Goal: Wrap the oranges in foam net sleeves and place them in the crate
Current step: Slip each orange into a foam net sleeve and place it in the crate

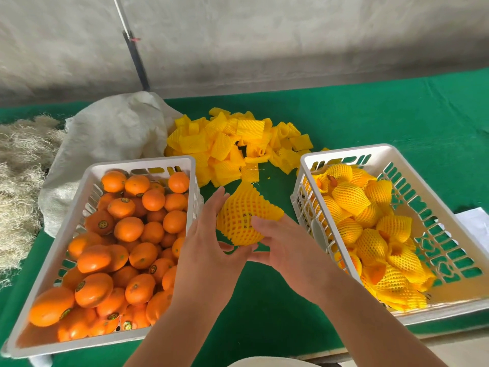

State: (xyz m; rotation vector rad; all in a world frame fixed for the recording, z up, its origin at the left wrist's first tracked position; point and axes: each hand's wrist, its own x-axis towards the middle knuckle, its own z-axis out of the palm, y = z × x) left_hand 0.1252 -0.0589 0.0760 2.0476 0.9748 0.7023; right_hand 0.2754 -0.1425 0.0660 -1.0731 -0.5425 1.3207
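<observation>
The orange in its yellow foam net sleeve sits between my two hands, above the green cloth-covered table midway between the two crates. Its long axis runs away from me, the sleeve's loose tail pointing toward the table's far edge. My left hand cups its left side with fingers straight and spread; my right hand curls fingertips round its lower right. The right hand is nearer the white plastic crate of wrapped oranges at the table's right, about half full, so I judge it should carry the fruit there. The white plastic crate of bare oranges on the left is nearly full. Spare yellow sleeves lie piled beyond.
</observation>
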